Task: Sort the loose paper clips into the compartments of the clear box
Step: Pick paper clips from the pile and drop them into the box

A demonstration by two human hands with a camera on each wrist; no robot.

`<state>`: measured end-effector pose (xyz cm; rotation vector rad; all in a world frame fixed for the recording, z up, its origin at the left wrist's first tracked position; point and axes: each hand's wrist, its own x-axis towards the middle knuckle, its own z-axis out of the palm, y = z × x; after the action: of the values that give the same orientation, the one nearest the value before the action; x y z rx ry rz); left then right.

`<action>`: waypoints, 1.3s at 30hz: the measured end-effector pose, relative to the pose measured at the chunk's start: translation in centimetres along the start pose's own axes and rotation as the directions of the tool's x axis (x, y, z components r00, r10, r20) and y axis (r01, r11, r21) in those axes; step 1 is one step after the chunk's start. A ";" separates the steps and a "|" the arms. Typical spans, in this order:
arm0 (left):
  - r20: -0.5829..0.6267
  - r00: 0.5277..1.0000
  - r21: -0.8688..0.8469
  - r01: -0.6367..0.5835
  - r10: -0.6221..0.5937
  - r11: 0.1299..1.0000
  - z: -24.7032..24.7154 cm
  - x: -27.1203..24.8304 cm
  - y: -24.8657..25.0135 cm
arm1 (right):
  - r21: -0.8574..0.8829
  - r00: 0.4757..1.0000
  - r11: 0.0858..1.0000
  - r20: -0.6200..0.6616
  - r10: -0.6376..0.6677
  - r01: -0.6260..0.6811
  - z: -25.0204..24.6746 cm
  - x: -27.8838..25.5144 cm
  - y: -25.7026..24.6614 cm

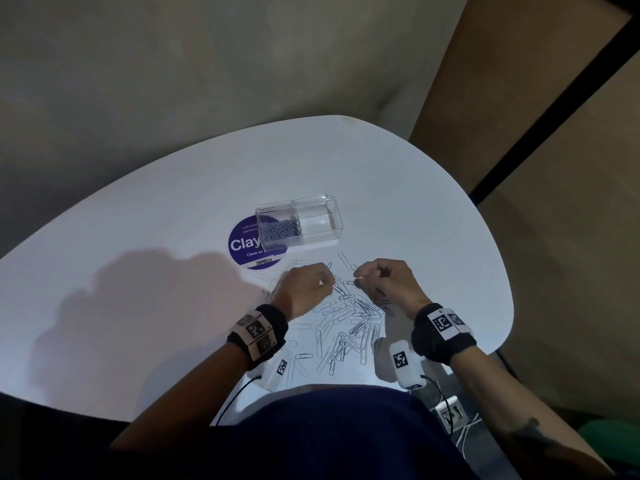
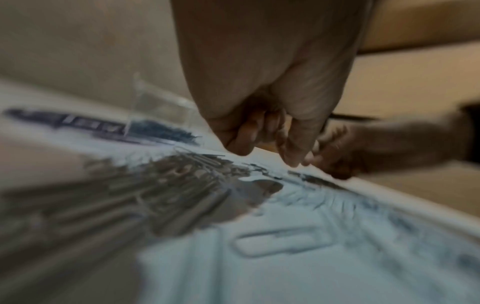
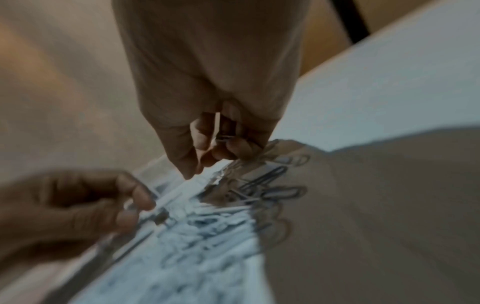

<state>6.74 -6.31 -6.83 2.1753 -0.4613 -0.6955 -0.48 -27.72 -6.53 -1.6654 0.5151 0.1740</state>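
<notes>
Two-compartment clear box (image 1: 299,221): left holds paper clips (image 1: 280,227) | both hands curled, contents unclear

Both hands, left (image 1: 306,289) and right (image 1: 384,282), hover knuckles-up with fingers curled, fingertips nearly meeting.

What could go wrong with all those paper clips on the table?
1. The loose clips lie tangled in a heap, so lifting one may drag others along.
2. Some clips sit close to the table edge nearest the person and might get knocked off.
3. The clear box has dark clips in its left compartment only; a pale clip dropped there would spoil the sorting.
</notes>
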 end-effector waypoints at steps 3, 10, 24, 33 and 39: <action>0.051 0.979 0.314 -0.202 0.196 0.928 0.7 0.0 -0.3 | -0.386 0.989 0.912 0.012 -0.146 0.139 0.6 0.3 0.4; 0.100 0.968 0.537 -0.247 0.230 0.806 1.2 0.7 0.1 | -0.637 0.967 0.731 0.106 -0.232 0.245 1.8 0.5 -0.4; 0.186 0.965 0.550 -0.260 0.187 0.794 1.3 0.1 0.3 | -0.283 0.998 0.957 -0.009 -0.069 0.064 0.4 1.0 -1.3; 0.167 0.983 -0.219 0.118 -0.082 0.968 -0.8 -1.0 0.0 | -0.304 0.998 0.951 -0.009 -0.055 0.049 -0.2 0.9 -1.2; 0.149 0.973 -0.563 0.231 -0.178 0.793 -1.7 -0.4 -0.3 | -0.437 0.996 0.900 -0.070 -0.054 0.018 -0.4 1.1 -0.9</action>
<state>7.56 -4.95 -5.99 1.6246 -0.0321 -0.9175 0.80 -28.30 -6.06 -2.1271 0.5309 0.2064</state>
